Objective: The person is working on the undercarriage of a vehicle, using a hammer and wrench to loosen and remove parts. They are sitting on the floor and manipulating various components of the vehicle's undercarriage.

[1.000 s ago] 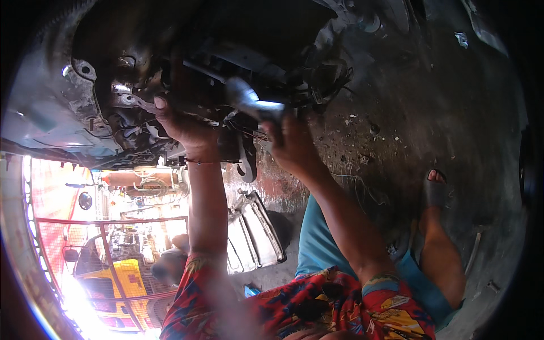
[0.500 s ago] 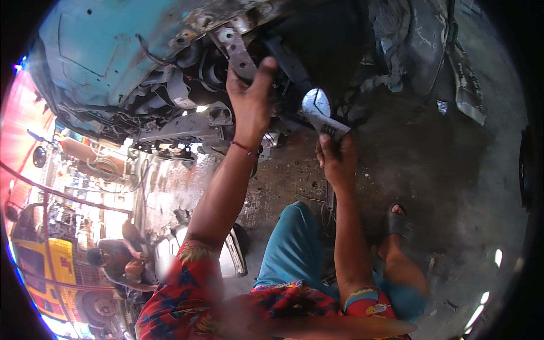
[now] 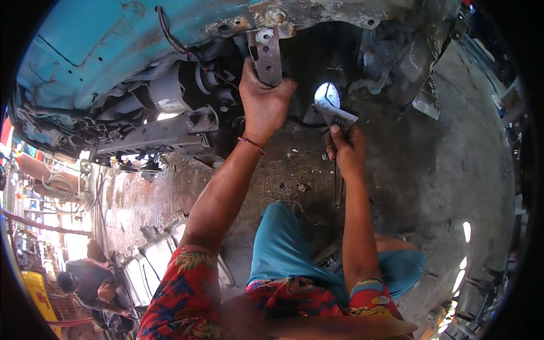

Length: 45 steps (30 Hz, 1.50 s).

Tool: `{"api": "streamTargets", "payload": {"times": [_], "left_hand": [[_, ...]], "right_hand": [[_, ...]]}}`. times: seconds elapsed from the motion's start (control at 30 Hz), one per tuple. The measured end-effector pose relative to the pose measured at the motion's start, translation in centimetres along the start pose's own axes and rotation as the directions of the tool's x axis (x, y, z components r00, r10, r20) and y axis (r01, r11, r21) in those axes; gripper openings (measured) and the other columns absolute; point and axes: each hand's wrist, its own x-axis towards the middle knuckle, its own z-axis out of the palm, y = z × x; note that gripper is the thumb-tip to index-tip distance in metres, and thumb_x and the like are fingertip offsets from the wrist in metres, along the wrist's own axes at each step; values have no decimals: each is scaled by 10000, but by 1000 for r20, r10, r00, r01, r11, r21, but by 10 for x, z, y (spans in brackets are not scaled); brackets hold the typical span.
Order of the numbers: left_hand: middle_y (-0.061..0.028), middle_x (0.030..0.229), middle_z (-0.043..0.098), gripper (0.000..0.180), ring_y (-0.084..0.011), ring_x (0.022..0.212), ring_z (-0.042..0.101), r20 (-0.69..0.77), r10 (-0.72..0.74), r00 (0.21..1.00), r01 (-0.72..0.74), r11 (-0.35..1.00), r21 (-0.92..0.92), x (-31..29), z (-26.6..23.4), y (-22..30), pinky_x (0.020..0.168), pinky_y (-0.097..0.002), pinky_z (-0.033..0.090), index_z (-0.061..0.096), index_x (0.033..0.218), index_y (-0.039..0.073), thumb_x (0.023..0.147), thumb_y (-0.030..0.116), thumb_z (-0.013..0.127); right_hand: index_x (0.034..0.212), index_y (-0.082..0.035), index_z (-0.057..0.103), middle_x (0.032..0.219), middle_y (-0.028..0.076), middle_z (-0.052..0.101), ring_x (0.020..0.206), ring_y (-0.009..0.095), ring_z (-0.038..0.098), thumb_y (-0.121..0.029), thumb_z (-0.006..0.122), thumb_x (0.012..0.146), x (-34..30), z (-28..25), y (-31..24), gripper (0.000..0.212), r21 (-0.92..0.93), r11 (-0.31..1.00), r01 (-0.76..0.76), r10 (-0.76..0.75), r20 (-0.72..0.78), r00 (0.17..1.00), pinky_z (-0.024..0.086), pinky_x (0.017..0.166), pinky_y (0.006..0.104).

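Two hands full: left hand (image 3: 264,105) is gripping the lower end of a flat metal bracket (image 3: 269,63), fingers behind, probably to steady it, since its top end is sitting right at the rusty edge (image 3: 331,17) of the blue-green car body (image 3: 130,37). Right hand (image 3: 348,148) is wrapping a grey tool (image 3: 342,117), seemingly a hammer, just below its head, likely for control; handle (image 3: 338,187) is hanging below my fist. Tool is staying clear of the bracket, beside it on the right. Can't tell what the bright oval (image 3: 327,96) above the head is.

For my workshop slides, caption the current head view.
Left hand grips a metal bracket near a teal vehicle panel; right hand holds a metal tool.
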Motion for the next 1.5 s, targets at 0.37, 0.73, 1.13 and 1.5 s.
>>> {"api": "streamTargets", "payload": {"times": [0.37, 0.73, 1.13, 1.5], "left_hand": [[-163, 992, 728, 533, -241, 925, 708, 57, 35, 998, -37, 999, 21, 8, -9, -5, 834, -388, 563, 530, 1120, -13, 800, 244, 870], [-185, 1757, 194, 829, -299, 1633, 155, 323, -2, 946, 248, 648, -720, -27, -65, 8, 1319, -398, 49, 124, 1688, -12, 1086, 468, 431], [-149, 1177, 759, 306, -232, 1016, 752, 115, -371, 922, 386, 842, -378, -105, -138, -3, 890, -331, 584, 659, 1272, -16, 1035, 177, 649], [-262, 1634, 410, 701, -333, 1524, 397, 171, 32, 985, -7, 989, -149, -82, -58, 28, 1250, -391, 293, 334, 1593, -90, 1058, 308, 549]], "right_hand": [[1075, -48, 584, 742, 62, 622, 466, 125, 501, -179, 667, 1056, -37, 25, -36, 156, -5, 998, -61, 60, -73, 996, 384, 419, 285], [1121, -46, 572, 872, 90, 626, 576, 157, 572, -109, 653, 1031, -104, -20, -99, 136, -97, 995, 2, -15, -128, 992, 451, 489, 320], [1307, -4, 558, 1044, 122, 657, 709, 154, 605, -135, 694, 936, -217, -63, -202, 417, -220, 960, 175, -237, -296, 925, 495, 502, 308], [982, -77, 583, 609, -2, 519, 454, 129, 510, -136, 667, 933, -453, -182, -131, 113, -421, 778, -466, -74, -799, 597, 400, 416, 292]]}}
